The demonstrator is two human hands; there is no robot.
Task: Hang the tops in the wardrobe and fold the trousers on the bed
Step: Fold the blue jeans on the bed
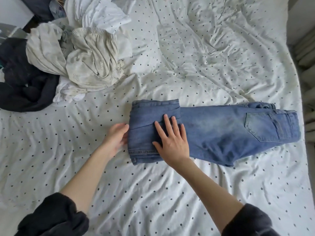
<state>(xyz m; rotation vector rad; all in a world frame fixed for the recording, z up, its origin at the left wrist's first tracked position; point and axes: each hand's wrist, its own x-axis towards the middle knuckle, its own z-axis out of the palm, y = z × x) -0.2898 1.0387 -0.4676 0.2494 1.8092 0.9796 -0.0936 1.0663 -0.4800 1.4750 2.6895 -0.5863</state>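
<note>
A pair of blue jeans [221,130] lies across the bed [153,193], waist end to the right, back pocket showing. The leg end is folded over onto itself at the left, forming a thick stack. My right hand [172,140] presses flat on that folded part, fingers spread and straight. My left hand [117,135] touches the left edge of the fold, fingers relaxed against the denim. A pile of cream and white clothes [88,60] sits at the upper left of the bed.
Dark navy garments [23,86] lie at the bed's left edge beside the pale pile. The white dotted sheet is rumpled. The bed's right edge runs close to the jeans' waist, with pale cushions [306,48] beyond it.
</note>
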